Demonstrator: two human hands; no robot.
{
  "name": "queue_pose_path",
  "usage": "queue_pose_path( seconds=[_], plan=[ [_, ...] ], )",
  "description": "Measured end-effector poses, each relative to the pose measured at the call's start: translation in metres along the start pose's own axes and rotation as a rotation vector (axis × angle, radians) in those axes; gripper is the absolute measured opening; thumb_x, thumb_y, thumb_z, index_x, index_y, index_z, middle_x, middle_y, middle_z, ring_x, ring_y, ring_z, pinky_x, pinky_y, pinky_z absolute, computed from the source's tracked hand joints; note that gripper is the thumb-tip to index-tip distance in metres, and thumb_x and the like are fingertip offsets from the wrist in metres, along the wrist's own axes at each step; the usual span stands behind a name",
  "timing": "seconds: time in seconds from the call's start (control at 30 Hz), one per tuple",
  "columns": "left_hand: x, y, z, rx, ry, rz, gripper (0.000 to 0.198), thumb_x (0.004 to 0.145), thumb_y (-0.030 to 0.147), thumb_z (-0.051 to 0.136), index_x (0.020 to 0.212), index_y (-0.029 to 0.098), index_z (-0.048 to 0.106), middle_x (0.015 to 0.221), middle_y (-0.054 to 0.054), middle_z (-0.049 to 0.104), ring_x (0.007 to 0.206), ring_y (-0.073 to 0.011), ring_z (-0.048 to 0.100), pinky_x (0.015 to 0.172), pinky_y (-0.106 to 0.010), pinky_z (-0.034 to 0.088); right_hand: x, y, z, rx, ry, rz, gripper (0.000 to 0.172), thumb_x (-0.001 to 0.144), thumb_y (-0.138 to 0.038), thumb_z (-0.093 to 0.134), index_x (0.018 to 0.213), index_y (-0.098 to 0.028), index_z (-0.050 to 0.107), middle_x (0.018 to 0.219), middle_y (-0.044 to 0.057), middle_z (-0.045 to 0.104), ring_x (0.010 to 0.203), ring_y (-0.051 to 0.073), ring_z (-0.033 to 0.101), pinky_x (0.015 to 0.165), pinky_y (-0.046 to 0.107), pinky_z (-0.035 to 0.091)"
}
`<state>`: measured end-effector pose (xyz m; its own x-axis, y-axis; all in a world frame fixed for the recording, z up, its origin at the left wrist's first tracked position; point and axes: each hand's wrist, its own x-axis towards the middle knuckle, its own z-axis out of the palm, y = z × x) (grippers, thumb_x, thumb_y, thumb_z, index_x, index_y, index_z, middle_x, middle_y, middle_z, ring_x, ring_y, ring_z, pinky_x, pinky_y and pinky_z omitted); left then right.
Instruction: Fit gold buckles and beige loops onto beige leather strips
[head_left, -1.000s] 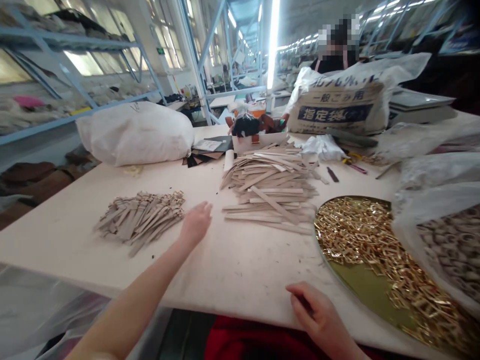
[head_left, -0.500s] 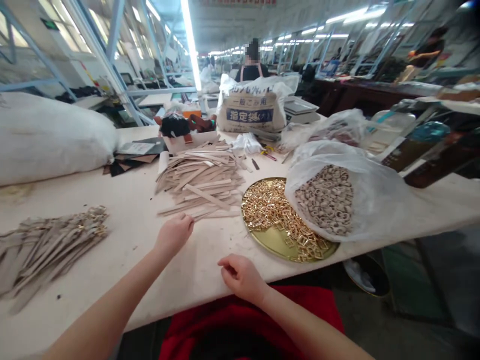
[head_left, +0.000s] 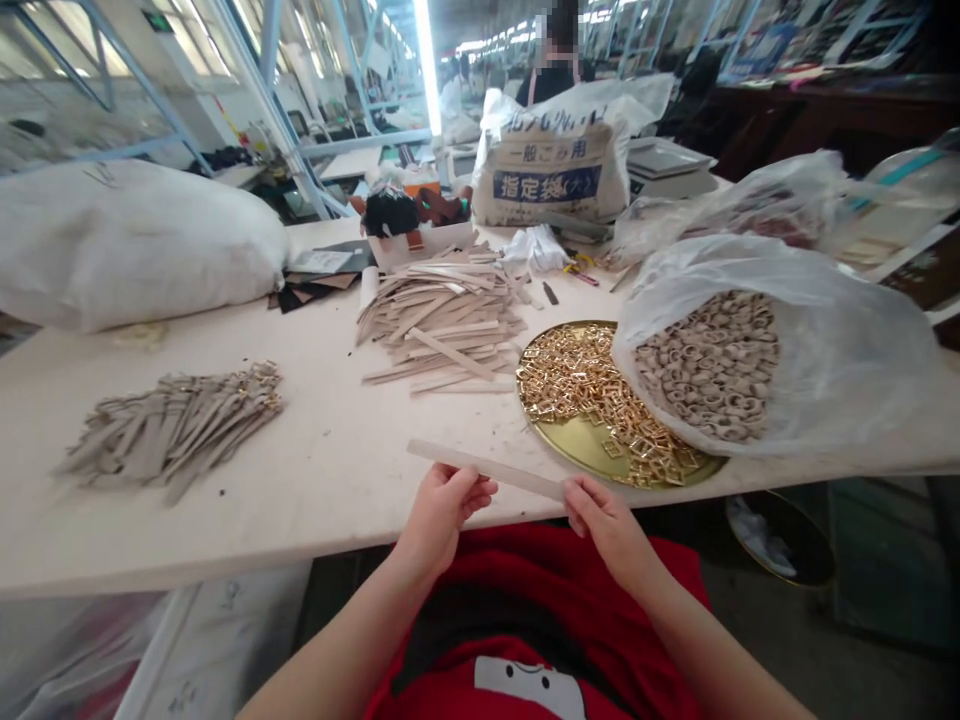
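Observation:
A flat beige strip is stretched between my hands over the table's front edge. My left hand pinches it left of its middle, and its free end sticks out to the left. The strip's right end is between the fingers of my right hand. Beyond them lies a heap of loose beige strips. Gold rectangular buckles cover much of a round gold tray. A plastic bag holding small beige loops overlaps the tray.
On the left of the table lies a bundle of strips with buckles. Behind it rests a big white sack. A printed sack, a box of dark items and small tools are at the back. A person is beyond.
My left hand has come back from the heap with a strip, and my right hand has closed on its other end. The view has shifted, so the table appears higher and the bundle further right.

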<state>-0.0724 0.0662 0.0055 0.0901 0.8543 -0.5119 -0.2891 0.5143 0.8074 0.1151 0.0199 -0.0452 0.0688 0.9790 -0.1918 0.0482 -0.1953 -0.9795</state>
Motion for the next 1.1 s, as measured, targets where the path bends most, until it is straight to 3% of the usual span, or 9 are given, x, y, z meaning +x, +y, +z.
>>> queue_pose_path(
  seconds=[0.1,0.2,0.27,0.4,0.5,0.6,0.77,0.9,1.1],
  plan=[
    [-0.009,-0.015,-0.001,-0.005,-0.086,-0.14,0.016,0.071,0.025,0.06,0.079,0.014,0.052,0.078,-0.003,0.061,0.066,-0.0086,0.06,0.062,-0.018,0.047,0.0,-0.003,-0.011,0.014,0.046,-0.004,0.033,0.085,-0.046,0.039,0.063,-0.02,0.041,0.051,-0.006,0.036,0.047,0.01,0.034,0.048,0.023,0.031],
    [-0.021,-0.018,0.0,0.219,-0.402,-0.278,0.025,0.077,0.038,0.053,0.08,0.013,0.056,0.077,-0.006,0.063,0.061,-0.0099,0.059,0.057,-0.021,0.046,0.006,-0.009,-0.027,-0.145,0.059,-0.046,0.033,0.085,-0.043,0.04,0.062,-0.02,0.042,0.052,-0.005,0.036,0.049,0.011,0.035,0.049,0.024,0.031],
    [-0.022,-0.012,0.004,0.496,-0.554,-0.155,0.031,0.08,0.042,0.047,0.082,0.014,0.059,0.078,-0.008,0.064,0.065,-0.0133,0.059,0.061,-0.025,0.047,0.01,-0.013,-0.036,-0.269,0.04,-0.087,0.031,0.085,-0.041,0.041,0.062,-0.02,0.043,0.054,-0.005,0.036,0.052,0.011,0.036,0.05,0.024,0.03],
    [-0.004,0.002,0.02,1.008,-0.468,0.445,0.027,0.08,0.034,0.047,0.1,0.02,0.06,0.11,-0.008,0.059,0.104,-0.0212,0.051,0.092,-0.034,0.036,0.01,-0.026,-0.036,-0.363,-0.039,-0.152,0.03,0.086,-0.038,0.038,0.063,-0.02,0.042,0.057,-0.004,0.039,0.054,0.011,0.038,0.051,0.023,0.031],
    [0.012,0.003,0.034,1.162,-0.587,0.377,0.024,0.081,0.035,0.044,0.089,0.018,0.06,0.09,-0.007,0.065,0.085,-0.0202,0.057,0.08,-0.033,0.041,0.011,-0.035,-0.037,-0.4,-0.066,-0.203,0.03,0.088,-0.036,0.035,0.064,-0.02,0.044,0.058,-0.003,0.042,0.055,0.011,0.041,0.053,0.023,0.034],
    [0.017,-0.001,0.042,0.982,-0.688,0.09,0.032,0.085,0.039,0.034,0.074,0.016,0.054,0.06,0.0,0.057,0.055,-0.0118,0.052,0.058,-0.024,0.041,0.024,-0.044,-0.067,-0.538,0.026,-0.27,0.029,0.089,-0.035,0.033,0.072,-0.019,0.051,0.065,0.0,0.052,0.063,0.013,0.049,0.059,0.024,0.038],
    [0.013,0.0,0.054,0.372,-0.515,-0.282,0.019,0.081,0.022,0.039,0.095,0.013,0.05,0.061,0.003,0.051,0.045,-0.005,0.043,0.045,-0.017,0.034,0.073,-0.046,-0.164,-1.073,0.469,-0.186,0.021,0.083,-0.026,0.041,0.091,-0.016,0.058,0.089,0.008,0.062,0.08,0.019,0.056,0.07,0.028,0.041],
    [0.009,0.011,0.067,0.074,-0.467,-0.431,0.027,0.073,0.006,0.042,0.099,0.012,0.05,0.072,-0.002,0.054,0.055,-0.0061,0.051,0.051,-0.017,0.043,0.106,-0.036,-0.198,-1.616,0.277,0.024,0.024,0.082,-0.021,0.043,0.099,-0.018,0.06,0.095,0.011,0.063,0.081,0.021,0.059,0.064,0.029,0.038],
    [0.007,0.022,0.069,-0.014,-0.466,-0.454,0.024,0.072,0.004,0.043,0.094,0.01,0.051,0.077,-0.004,0.055,0.057,-0.0068,0.054,0.051,-0.017,0.047,0.115,-0.028,-0.198,-1.713,0.198,0.054,0.022,0.083,-0.023,0.043,0.084,-0.011,0.062,0.08,0.016,0.063,0.07,0.024,0.06,0.057,0.031,0.035]
  ],
)
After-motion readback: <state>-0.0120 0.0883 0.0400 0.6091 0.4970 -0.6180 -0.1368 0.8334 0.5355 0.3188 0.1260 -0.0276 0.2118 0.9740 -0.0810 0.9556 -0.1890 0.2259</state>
